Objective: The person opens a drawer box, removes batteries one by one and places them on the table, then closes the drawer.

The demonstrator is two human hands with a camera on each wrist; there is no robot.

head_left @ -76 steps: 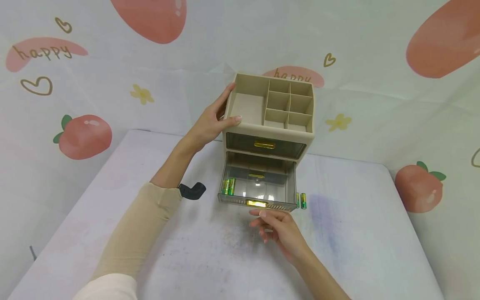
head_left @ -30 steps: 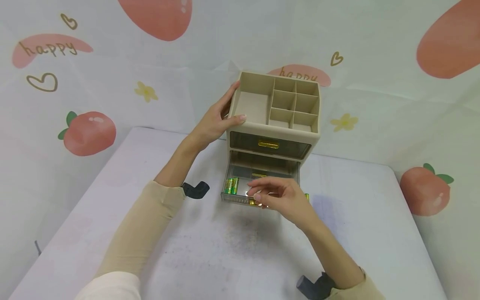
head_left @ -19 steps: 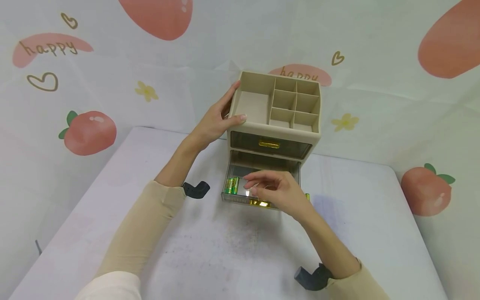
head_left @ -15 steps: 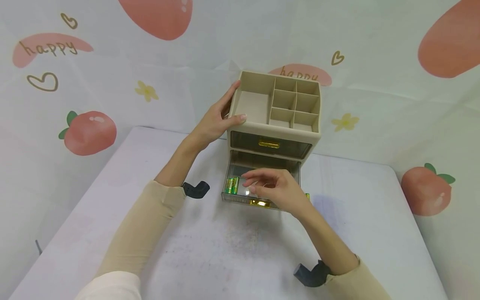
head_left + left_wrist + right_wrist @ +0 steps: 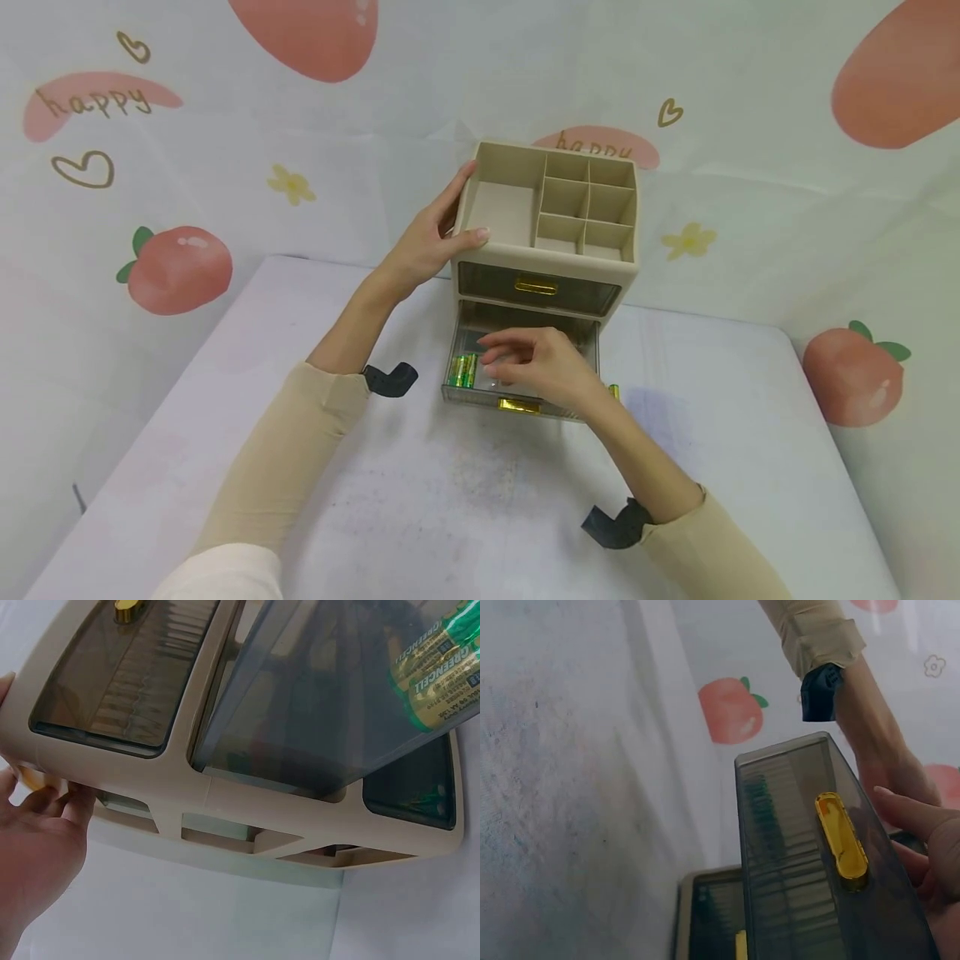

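A beige desk organizer (image 5: 547,258) stands at the back of the table, with its middle smoked-clear drawer (image 5: 472,395) pulled out. My left hand (image 5: 420,250) grips the organizer's upper left side, thumb over the top rim; in the left wrist view its fingers (image 5: 56,802) curl at the side openings. My right hand (image 5: 543,367) reaches in over the drawer's front, thumb and fingers apart with nothing visible between them. Several green-and-gold batteries (image 5: 462,371) lie at the drawer's left end, beside the fingertips. The right wrist view shows the thumb (image 5: 911,810) above the drawer wall.
Another green battery (image 5: 614,391) lies on the table right of the drawer, partly hidden by the right wrist. The upper drawer (image 5: 536,287) is closed. Open compartments (image 5: 585,204) top the organizer. A fruit-printed cloth (image 5: 360,150) hangs close behind.
From in front of the drawer, my right hand has risen over its front edge and moved inward, toward the batteries on the left. The left hand keeps its hold on the organizer.
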